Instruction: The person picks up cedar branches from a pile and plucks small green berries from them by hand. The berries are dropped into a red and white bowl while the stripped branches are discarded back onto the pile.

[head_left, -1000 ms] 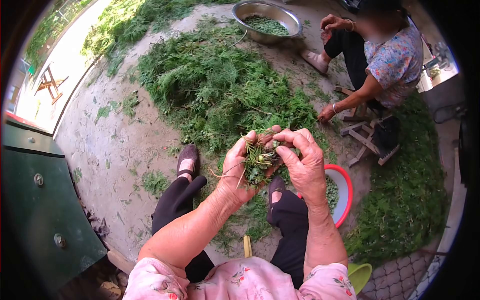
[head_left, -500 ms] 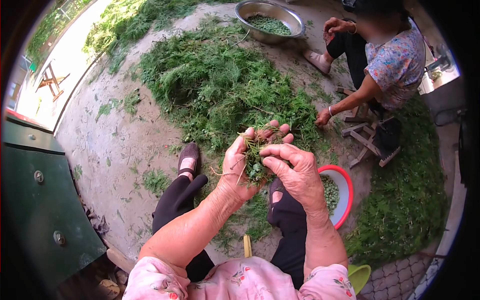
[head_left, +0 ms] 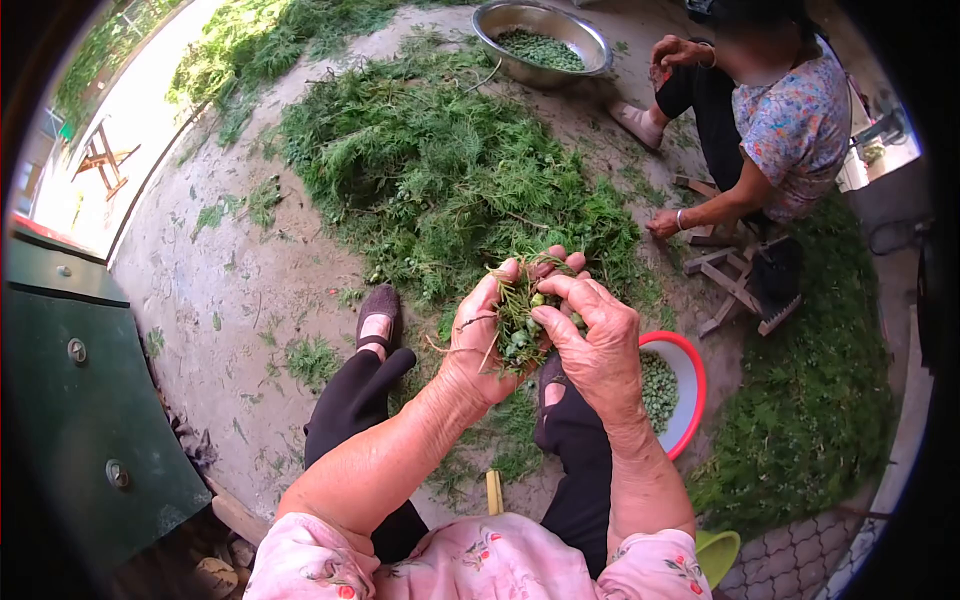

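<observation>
My left hand (head_left: pixel 472 345) is cupped palm up around a clump of cypress-like sprigs (head_left: pixel 512 300) with bluish-green seed cones (head_left: pixel 520 338) among thin twigs. Over the clump, my right hand (head_left: pixel 607 345) has thumb and index finger pinched together. A pale green cone (head_left: pixel 538 299) shows at those fingertips. Just right of my right forearm stands a white basin with a red rim (head_left: pixel 697 400), partly hidden by the arm, holding loose green cones (head_left: pixel 658 388).
A big heap of cut green branches (head_left: pixel 430 170) lies ahead. Behind it stands a metal basin (head_left: pixel 545 75) of cones. A person (head_left: pixel 790 120) sits at right beside a wooden stool (head_left: pixel 730 280). More greenery (head_left: pixel 800 400) covers the ground at right; a green panel (head_left: pixel 90 400) is at left.
My right hand has shifted slightly right, and a pale cone now shows at its fingertips. The clump in my left hand has turned a little. The other person's lower hand has moved right.
</observation>
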Demonstrator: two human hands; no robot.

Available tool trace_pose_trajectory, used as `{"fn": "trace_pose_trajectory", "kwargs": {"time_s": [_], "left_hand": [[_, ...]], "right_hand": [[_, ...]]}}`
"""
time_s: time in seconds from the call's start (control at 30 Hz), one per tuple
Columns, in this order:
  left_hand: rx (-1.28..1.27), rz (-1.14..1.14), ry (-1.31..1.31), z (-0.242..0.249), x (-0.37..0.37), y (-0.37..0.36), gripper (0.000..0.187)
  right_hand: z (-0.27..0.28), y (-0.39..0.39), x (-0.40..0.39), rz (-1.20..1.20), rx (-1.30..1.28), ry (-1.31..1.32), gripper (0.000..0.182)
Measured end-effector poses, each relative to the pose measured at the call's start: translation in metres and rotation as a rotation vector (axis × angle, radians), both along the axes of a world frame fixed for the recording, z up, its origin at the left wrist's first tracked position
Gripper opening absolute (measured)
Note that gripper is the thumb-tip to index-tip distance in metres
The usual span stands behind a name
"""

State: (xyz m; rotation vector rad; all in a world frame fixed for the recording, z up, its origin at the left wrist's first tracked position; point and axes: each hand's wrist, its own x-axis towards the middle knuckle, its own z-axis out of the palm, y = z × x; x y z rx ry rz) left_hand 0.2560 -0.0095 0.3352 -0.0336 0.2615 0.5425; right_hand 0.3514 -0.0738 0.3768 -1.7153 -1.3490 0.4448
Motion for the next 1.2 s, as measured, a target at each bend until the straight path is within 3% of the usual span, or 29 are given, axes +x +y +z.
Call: {"fn": "trace_pose_trajectory", "kwargs": {"time_s": [0.23,0.3,0.33,0.63,0.97,1.2], "left_hand": [[-0.002,-0.023,0.023,0.0,-0.004,0.003,0.049],[0.003,-0.02,0.02,0.002,-0.005,0.005,0.048],[-0.015,0.004,0.032,0.002,-0.005,0.004,0.048],[-0.046,0.003,0.019,0.004,-0.005,0.006,0.046],[-0.116,0.049,0.03,0.004,-0.005,0.007,0.043],[-0.142,0.065,0.037,0.009,-0.007,0.006,0.042]], "right_hand": [[0.001,-0.003,0.009,-0.019,0.012,0.239,0.015],[0.007,-0.006,0.014,-0.068,-0.143,0.823,0.017],[0.004,-0.005,0.014,-0.041,-0.09,0.942,0.017],[-0.006,-0.005,0.024,0.049,0.041,1.418,0.017],[-0.01,-0.003,0.03,0.076,0.029,1.464,0.024],[-0.004,-0.005,0.027,0.034,0.019,1.265,0.024]]}}
